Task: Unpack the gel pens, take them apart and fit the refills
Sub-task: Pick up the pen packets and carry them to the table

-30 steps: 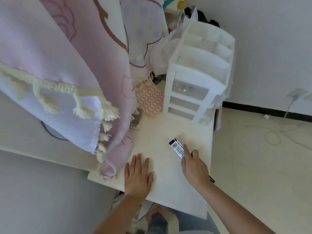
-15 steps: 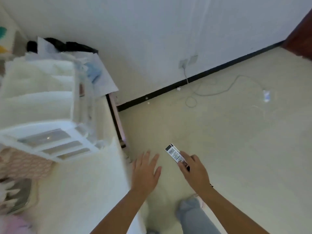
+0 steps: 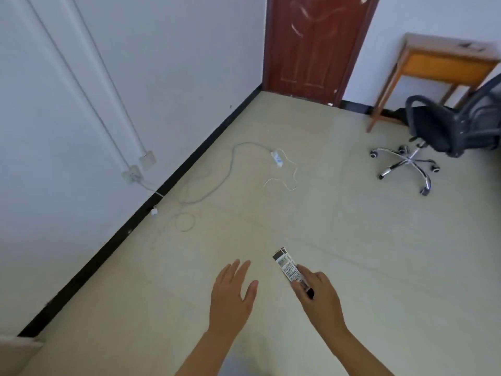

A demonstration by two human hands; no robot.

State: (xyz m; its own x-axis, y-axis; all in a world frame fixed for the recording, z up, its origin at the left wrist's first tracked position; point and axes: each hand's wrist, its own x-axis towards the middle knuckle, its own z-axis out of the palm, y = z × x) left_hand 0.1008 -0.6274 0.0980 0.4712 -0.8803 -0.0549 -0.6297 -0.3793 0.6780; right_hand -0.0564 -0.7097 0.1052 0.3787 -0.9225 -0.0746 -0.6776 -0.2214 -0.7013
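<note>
Two hands are in view from where I sit, both held out over bare floor [image 3: 352, 240], with no tabletop in sight. Starting at the left: the wall sockets [image 3: 138, 166] and a loose white cable [image 3: 217, 183] running to a power strip [image 3: 277, 158] lie well apart from anything I need. My left hand [image 3: 231, 299] is spread flat, fingers straight, holding nothing and touching nothing I can see. Just to its right, my right hand [image 3: 318, 299] has its fingers curled round the near end of the gel pen pack [image 3: 288, 267], a slim sleeve with a barcode label, its far end poking out free and angled up and away.

I judge the pack light and fairly stiff along its length, though the wrapper likely has some slickness and give, so a pinch across the flat faces near the middle would hold better than the end grip I have now. Whether it is sealed I cannot tell, and its contents are hidden; I take them to be pens or refills from the task alone. Small parts would scatter if opened over the floor. Farther right stand the office chair [image 3: 444, 137] and a wooden desk [image 3: 439, 61].
</note>
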